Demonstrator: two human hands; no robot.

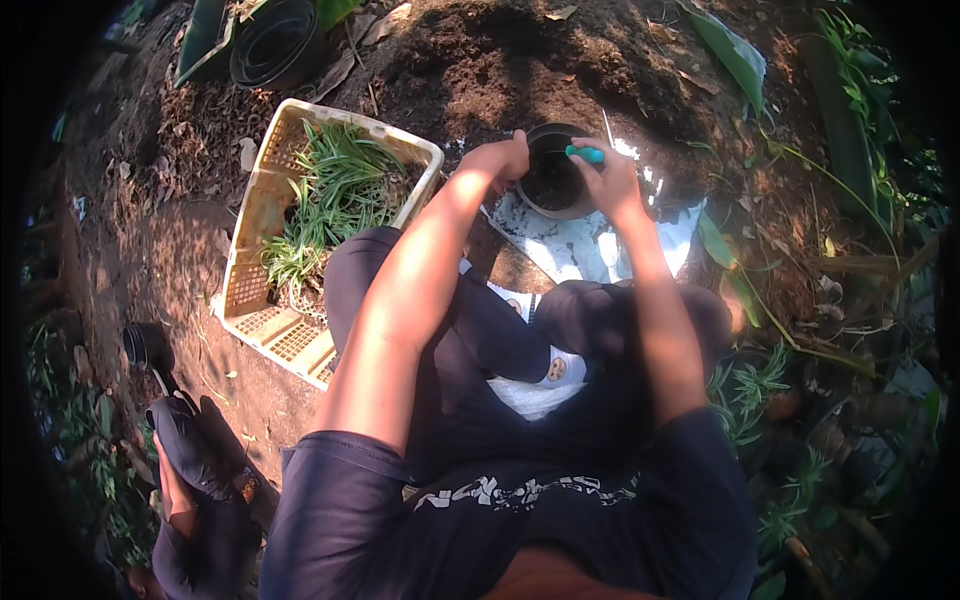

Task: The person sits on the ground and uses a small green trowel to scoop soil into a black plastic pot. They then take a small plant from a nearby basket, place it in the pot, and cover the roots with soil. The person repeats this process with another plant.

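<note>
A round dark plant pot (556, 208) with dark soil inside stands on a soil-strewn white sheet (559, 251) in front of my crossed legs. My left hand (504, 161) holds the pot at its left side, the thumb up near the rim. Over the pot's right rim, my right hand (611, 176) grips a teal tool handle (585, 154). The working end of that tool cannot be made out. A thin pale rod (607, 127) shows just behind my right hand; whether it belongs to the tool is unclear.
To the left, a yellowed plastic crate (279, 186) holds striped spider plants (345, 176). Loose soil (510, 67) lies beyond the pot. Stacked black pots (274, 45) stand at the upper left. Another person (202, 480) sits at the lower left near a dark pot (135, 345).
</note>
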